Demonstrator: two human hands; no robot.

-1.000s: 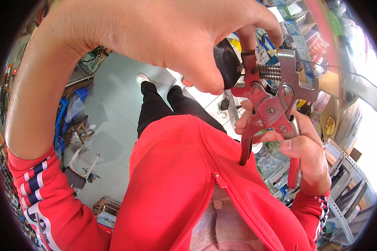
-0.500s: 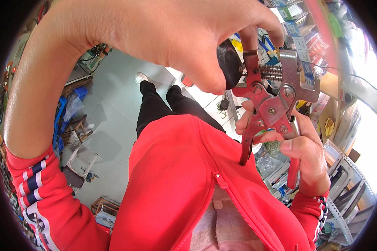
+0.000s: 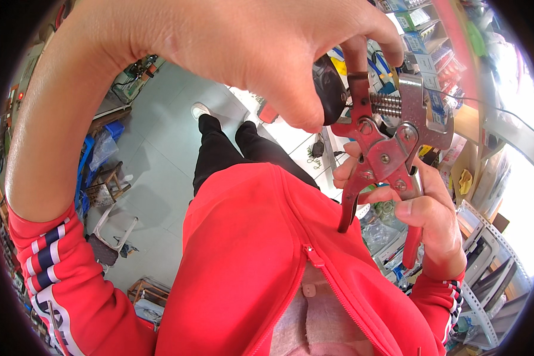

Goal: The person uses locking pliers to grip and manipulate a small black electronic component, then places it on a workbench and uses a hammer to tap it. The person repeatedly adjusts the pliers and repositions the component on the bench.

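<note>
My right hand [image 3: 430,213] is wrapped round the handles of red and silver wire strippers [image 3: 385,157], whose coil springs and jaws point upward. The handles are spread apart. Close to the camera, my left hand [image 3: 267,65] grips a rounded black object [image 3: 328,92] between thumb and fingers, just left of the jaws. Its kind cannot be made out, as my hand covers much of it. A thin dark strand runs from it toward the jaws. On the far side a thin wire [image 3: 492,104] trails away to the right; whether the two join is hidden.
Shelves with boxed and bagged goods [image 3: 421,47] stand at the upper right. A white perforated metal rack [image 3: 486,267] is at the lower right. On the left are a chair [image 3: 107,246], a wooden stool [image 3: 110,187] and blue crates [image 3: 86,172] on the tiled floor [image 3: 154,136].
My left hand and the black object have shifted slightly to the right, toward the wire strippers. The right hand and the tool are almost still, with the handles still spread.
</note>
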